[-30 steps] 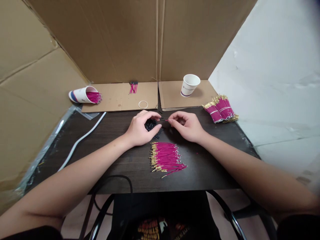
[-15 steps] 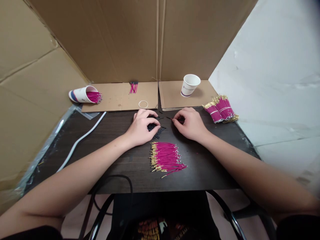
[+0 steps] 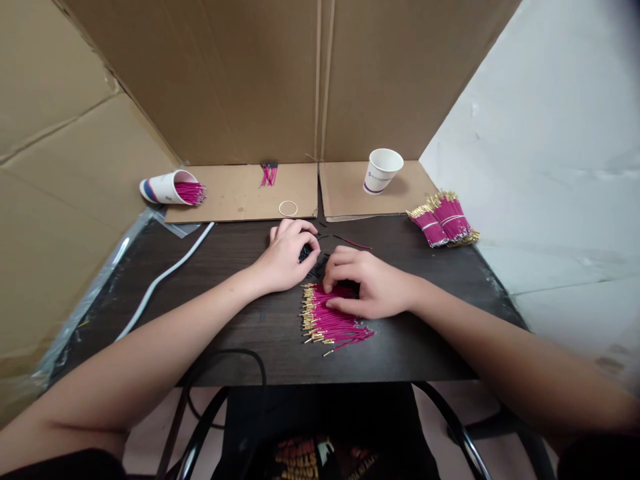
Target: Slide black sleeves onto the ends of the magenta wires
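My left hand [image 3: 291, 252] is curled over a pile of short black tubes [image 3: 315, 270], its thumb and forefinger pressed together. Whatever lies between those fingertips is too small to make out. Over the upper part of a flat row of magenta wires [image 3: 333, 325] is my right hand [image 3: 367, 283], thumb and forefinger apart, fingertips at the wires. Those wires have gold pins on the left and silvery tips on the right. Behind my right hand, a single magenta wire [image 3: 357, 244] with a black end lies by itself on the dark table.
A tipped paper cup [image 3: 163, 189] holds magenta wires at left. On the cardboard are several black-ended wires [image 3: 269, 175], a rubber band [image 3: 288, 209] and an upright paper cup [image 3: 381, 175]. Banded wire bundles [image 3: 443, 220] sit at right. A white cable [image 3: 163, 277] crosses the table's left side.
My right hand has let go of the black-ended wire, now lying on the table, and moved toward me onto the wire row. My left hand has barely moved; its thumb and forefinger are closer together.
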`<state>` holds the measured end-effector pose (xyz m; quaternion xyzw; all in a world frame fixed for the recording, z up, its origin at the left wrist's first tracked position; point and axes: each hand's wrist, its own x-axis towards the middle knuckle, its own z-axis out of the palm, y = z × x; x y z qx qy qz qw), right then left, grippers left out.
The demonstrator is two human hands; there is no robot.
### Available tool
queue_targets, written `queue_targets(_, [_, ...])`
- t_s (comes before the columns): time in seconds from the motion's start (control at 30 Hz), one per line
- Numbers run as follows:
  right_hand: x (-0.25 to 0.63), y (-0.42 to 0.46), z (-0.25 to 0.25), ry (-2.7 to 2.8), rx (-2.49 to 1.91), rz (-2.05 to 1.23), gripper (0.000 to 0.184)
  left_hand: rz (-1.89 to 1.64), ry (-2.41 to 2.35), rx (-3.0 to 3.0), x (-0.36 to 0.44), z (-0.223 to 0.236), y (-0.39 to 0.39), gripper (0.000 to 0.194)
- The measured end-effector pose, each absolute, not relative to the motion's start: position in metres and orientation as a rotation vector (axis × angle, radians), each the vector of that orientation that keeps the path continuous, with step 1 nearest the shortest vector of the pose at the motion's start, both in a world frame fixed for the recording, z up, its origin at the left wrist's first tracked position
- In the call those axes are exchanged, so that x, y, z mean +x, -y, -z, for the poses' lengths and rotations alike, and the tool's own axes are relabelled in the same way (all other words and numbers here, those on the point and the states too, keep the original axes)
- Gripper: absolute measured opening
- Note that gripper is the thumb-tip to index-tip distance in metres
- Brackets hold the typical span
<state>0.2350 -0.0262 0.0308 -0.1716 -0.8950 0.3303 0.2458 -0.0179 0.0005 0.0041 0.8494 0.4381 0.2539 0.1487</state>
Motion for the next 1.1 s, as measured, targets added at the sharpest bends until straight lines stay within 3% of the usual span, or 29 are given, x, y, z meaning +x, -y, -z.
queue_targets(0.1, [0.2351, 0.0266, -0.027, 2.445, -0.452, -0.939, 0.001, -0.759, -1.241, 2.44, -0.0178, -0.0051, -0.0003, 0.008])
queue_targets(0.33, [0.2332, 0.0282, -0.0253, 2.421, -0.462, -0.98, 0.011, -0.896, -1.252, 2.368, -0.0178, -0.0074, -0.0018, 0.009])
queue_targets(0.67, [0.2322, 0.0313, -0.0302, 2.378, -0.488, -1.082, 0.01, -1.06, -1.222, 2.286, -0.0193, -0.0071, -0.0009, 0.007])
queue_targets(0.87, [0.2318, 0.0328, -0.0322, 2.295, -0.663, -1.031, 0.011, -1.079, -1.199, 2.287, -0.0201, -0.0062, -0.0008, 0.014])
queue_targets(1.1, [0.2331, 0.0342, -0.0342, 2.23, -0.725, -1.19, 0.013, -1.115, -1.145, 2.296, -0.0213, -0.0016, -0.0036, 0.017])
